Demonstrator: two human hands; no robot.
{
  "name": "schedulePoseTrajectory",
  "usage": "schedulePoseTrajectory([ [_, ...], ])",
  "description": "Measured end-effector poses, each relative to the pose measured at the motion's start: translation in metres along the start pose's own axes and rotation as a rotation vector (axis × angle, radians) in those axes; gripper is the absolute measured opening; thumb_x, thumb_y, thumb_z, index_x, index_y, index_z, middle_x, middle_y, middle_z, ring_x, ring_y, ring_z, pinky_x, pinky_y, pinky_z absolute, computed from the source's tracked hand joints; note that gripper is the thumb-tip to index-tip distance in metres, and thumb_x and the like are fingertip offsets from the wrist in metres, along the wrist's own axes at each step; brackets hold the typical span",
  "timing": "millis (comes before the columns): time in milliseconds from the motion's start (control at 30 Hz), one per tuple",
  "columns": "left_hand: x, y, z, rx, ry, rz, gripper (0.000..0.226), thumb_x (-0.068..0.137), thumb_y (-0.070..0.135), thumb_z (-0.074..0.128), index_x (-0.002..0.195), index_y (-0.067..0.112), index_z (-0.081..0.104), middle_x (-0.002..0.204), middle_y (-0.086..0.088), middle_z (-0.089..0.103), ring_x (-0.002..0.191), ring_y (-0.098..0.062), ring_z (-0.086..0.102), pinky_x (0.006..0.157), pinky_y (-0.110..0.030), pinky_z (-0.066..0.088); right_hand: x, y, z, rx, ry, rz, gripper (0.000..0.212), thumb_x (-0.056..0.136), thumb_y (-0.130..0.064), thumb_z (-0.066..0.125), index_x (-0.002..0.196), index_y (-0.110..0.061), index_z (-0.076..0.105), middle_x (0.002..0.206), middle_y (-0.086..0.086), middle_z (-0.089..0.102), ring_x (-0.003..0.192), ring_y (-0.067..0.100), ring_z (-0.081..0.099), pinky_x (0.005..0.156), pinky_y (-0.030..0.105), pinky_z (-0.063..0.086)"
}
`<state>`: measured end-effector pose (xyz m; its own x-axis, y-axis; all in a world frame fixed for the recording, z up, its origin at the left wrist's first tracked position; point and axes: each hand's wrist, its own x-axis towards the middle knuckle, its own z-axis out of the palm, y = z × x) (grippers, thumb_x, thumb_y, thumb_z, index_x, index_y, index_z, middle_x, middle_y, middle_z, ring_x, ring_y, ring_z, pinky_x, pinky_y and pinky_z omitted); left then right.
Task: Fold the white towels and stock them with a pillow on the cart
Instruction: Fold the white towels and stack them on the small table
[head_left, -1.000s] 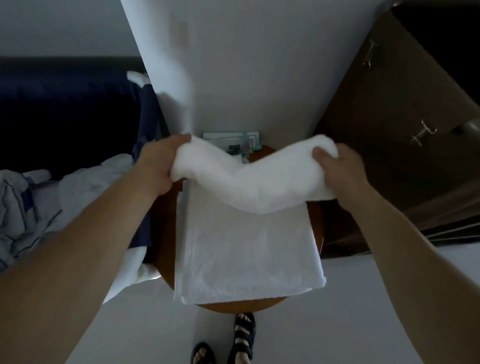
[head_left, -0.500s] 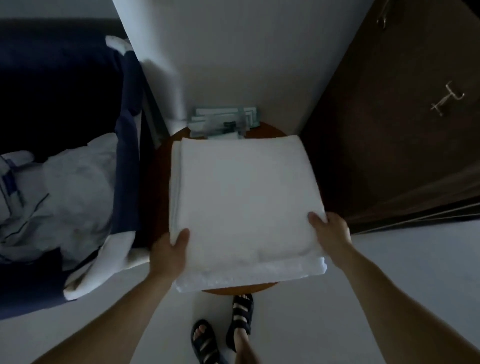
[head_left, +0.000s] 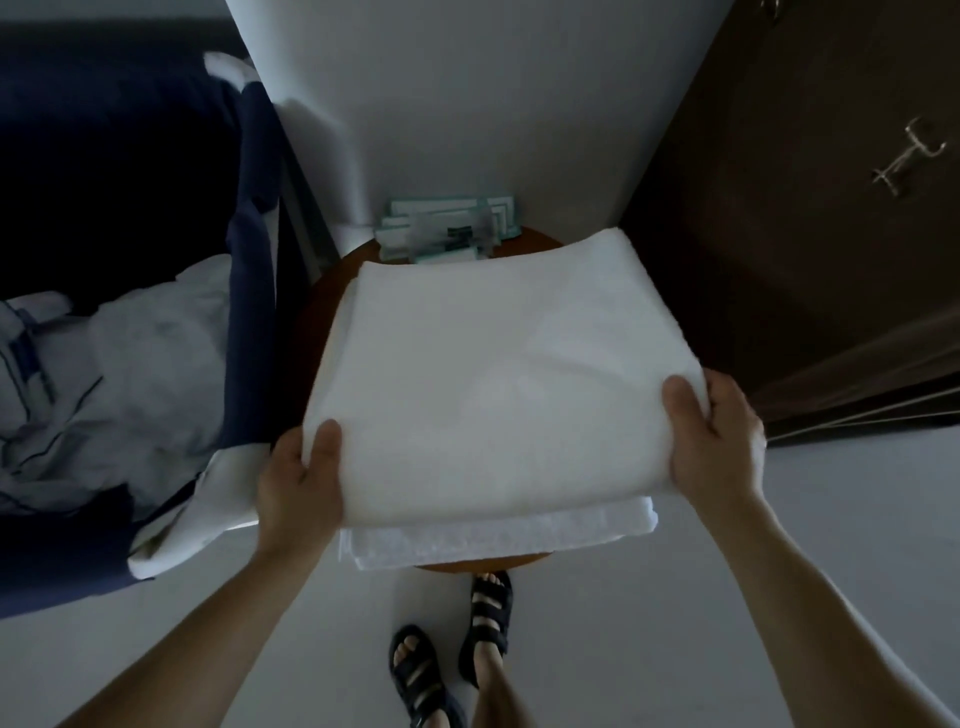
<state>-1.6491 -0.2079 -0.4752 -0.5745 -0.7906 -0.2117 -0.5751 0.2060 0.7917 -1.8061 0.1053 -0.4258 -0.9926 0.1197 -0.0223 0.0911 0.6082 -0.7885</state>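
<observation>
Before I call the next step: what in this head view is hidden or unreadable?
- Head view, fingers of the left hand and right hand: under the top towel; only thumbs show.
- Round table: mostly covered by the top towel and lower towel; only rim shows.
- Packets behind: print too small and dim.
- Linen pile at left: cut off by the frame edge; its contents are unclear.

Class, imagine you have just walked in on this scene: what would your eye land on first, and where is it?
The folded white towel fills the middle, gripped at its near corners by the left hand and right hand, thumbs on top. Beneath it a second towel lies on a round wooden table. Rumpled white bedding lies at the left.
</observation>
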Motion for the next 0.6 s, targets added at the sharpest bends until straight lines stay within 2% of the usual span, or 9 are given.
schedulePoseTrajectory([
  [33, -0.006, -0.012, 0.003, 0.038, -0.042, -0.011, 0.024, 0.1, 0.049, 0.049, 0.098, 0.027, 0.059, 0.088, 0.016, 0.065, 0.074, 0.001, 0.06, 0.064, -0.02, 0.04, -0.006, 0.015, 0.005, -0.032, -0.033, 0.044, 0.023, 0.087, -0.053, 0.052, 0.101, -0.036, 0.058, 0.082, -0.018, 0.063, 0.073, 0.002, 0.057, 0.061, 0.023, 0.04],
  [100, -0.015, -0.033, 0.016, 0.12, -0.13, -0.047, 0.032, 0.101, 0.038, 0.051, 0.109, 0.01, 0.062, 0.106, -0.009, 0.069, 0.094, -0.026, 0.063, 0.076, -0.03, 0.039, -0.013, 0.05, 0.021, -0.117, -0.153, 0.168, 0.035, 0.096, -0.043, 0.056, 0.112, -0.013, 0.06, 0.096, 0.003, 0.063, 0.085, 0.024, 0.057, 0.071, 0.031, 0.038],
  [133, -0.015, -0.04, 0.024, 0.154, -0.158, -0.067, 0.035, 0.102, 0.035, 0.051, 0.113, 0.003, 0.061, 0.112, -0.019, 0.066, 0.101, -0.035, 0.061, 0.079, -0.031, 0.036, -0.014, 0.064, 0.029, -0.141, -0.215, 0.232, 0.034, 0.099, -0.039, 0.055, 0.115, -0.009, 0.058, 0.1, 0.01, 0.062, 0.09, 0.031, 0.056, 0.074, 0.033, 0.037],
  [200, -0.011, -0.045, 0.035, 0.193, -0.172, -0.115, 0.038, 0.102, 0.034, 0.05, 0.114, -0.002, 0.058, 0.116, -0.027, 0.063, 0.107, -0.042, 0.058, 0.079, -0.032, 0.033, -0.012, 0.08, 0.042, -0.167, -0.276, 0.305, 0.033, 0.1, -0.038, 0.052, 0.117, -0.01, 0.055, 0.104, 0.012, 0.061, 0.093, 0.032, 0.054, 0.075, 0.035, 0.036],
  [300, -0.003, -0.043, 0.041, 0.221, -0.151, -0.109, 0.038, 0.103, 0.038, 0.045, 0.11, 0.002, 0.057, 0.112, -0.024, 0.062, 0.104, -0.04, 0.058, 0.078, -0.034, 0.035, 0.001, 0.082, 0.049, -0.197, -0.256, 0.289, 0.036, 0.1, -0.041, 0.05, 0.12, -0.012, 0.055, 0.108, 0.013, 0.062, 0.092, 0.03, 0.052, 0.077, 0.037, 0.039],
  [400, -0.006, -0.034, 0.034, 0.133, -0.099, -0.04, 0.031, 0.103, 0.041, 0.044, 0.103, 0.012, 0.055, 0.1, -0.009, 0.059, 0.094, -0.03, 0.056, 0.079, -0.033, 0.036, 0.007, 0.076, 0.043, -0.166, -0.195, 0.206, 0.036, 0.1, -0.038, 0.052, 0.119, -0.008, 0.057, 0.109, 0.015, 0.063, 0.097, 0.034, 0.056, 0.081, 0.039, 0.043],
  [467, -0.008, -0.033, 0.03, 0.06, -0.048, 0.007, 0.032, 0.103, 0.042, 0.044, 0.109, 0.013, 0.057, 0.101, 0.0, 0.056, 0.092, -0.023, 0.052, 0.082, -0.032, 0.038, 0.007, 0.076, 0.037, -0.137, -0.153, 0.169, 0.033, 0.1, -0.038, 0.052, 0.113, -0.009, 0.059, 0.102, 0.011, 0.063, 0.094, 0.033, 0.056, 0.079, 0.038, 0.041],
  [533, -0.009, -0.033, 0.029, 0.036, -0.024, 0.035, 0.036, 0.103, 0.044, 0.043, 0.115, 0.012, 0.058, 0.104, 0.001, 0.057, 0.092, -0.021, 0.052, 0.083, -0.033, 0.04, 0.006, 0.077, 0.036, -0.124, -0.125, 0.159, 0.031, 0.099, -0.04, 0.051, 0.11, -0.012, 0.058, 0.097, 0.004, 0.06, 0.092, 0.031, 0.056, 0.079, 0.039, 0.042],
  [600, -0.006, -0.041, 0.034, 0.073, -0.048, 0.027, 0.037, 0.103, 0.042, 0.044, 0.114, 0.01, 0.057, 0.105, -0.004, 0.06, 0.092, -0.025, 0.054, 0.082, -0.034, 0.041, 0.001, 0.082, 0.041, -0.143, -0.133, 0.183, 0.034, 0.1, -0.041, 0.05, 0.114, -0.012, 0.057, 0.1, 0.006, 0.061, 0.094, 0.032, 0.056, 0.08, 0.041, 0.044],
])
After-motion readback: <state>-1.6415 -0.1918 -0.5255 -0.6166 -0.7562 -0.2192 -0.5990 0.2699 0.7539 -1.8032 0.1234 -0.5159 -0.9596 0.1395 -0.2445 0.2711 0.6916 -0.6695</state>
